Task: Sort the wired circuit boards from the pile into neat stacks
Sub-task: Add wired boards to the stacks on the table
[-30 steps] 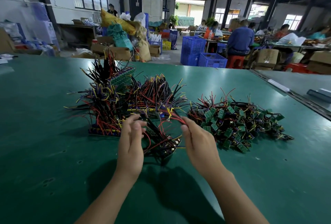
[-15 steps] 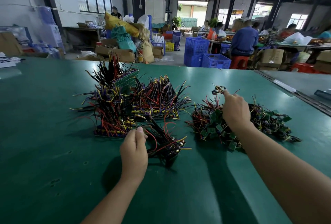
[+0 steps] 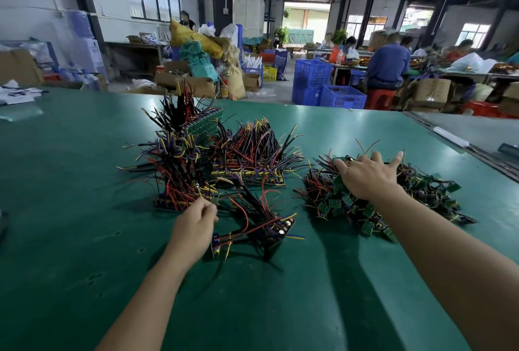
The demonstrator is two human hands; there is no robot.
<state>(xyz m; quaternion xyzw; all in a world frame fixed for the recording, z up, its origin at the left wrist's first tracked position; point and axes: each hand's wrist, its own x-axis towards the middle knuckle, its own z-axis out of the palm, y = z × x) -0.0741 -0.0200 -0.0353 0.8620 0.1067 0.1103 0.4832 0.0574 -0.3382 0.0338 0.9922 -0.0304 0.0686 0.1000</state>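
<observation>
A loose pile of small green wired circuit boards [image 3: 365, 210] lies on the green table [image 3: 84, 210] to the right. My right hand [image 3: 365, 176] rests on top of it, fingers spread. Left of the pile stand sorted stacks with wires sticking up: a near-left stack [image 3: 179, 173], a middle stack [image 3: 252, 159] and a far one with a green board edge [image 3: 205, 123]. In front lies a small bundle of wired boards [image 3: 266, 227]. My left hand [image 3: 193, 227] is at that bundle's left end, fingers curled round its wires.
The table's far edge runs behind the stacks, with blue crates [image 3: 325, 92], cardboard boxes and sacks beyond. Seated people work at benches at the back right. A white tube [image 3: 450, 136] lies by the seam to the right-hand table. Papers [image 3: 16, 95] sit far left.
My right hand let go of the near bundle, reached right to the loose pile and now spreads flat on it. My left hand stayed by the bundle.
</observation>
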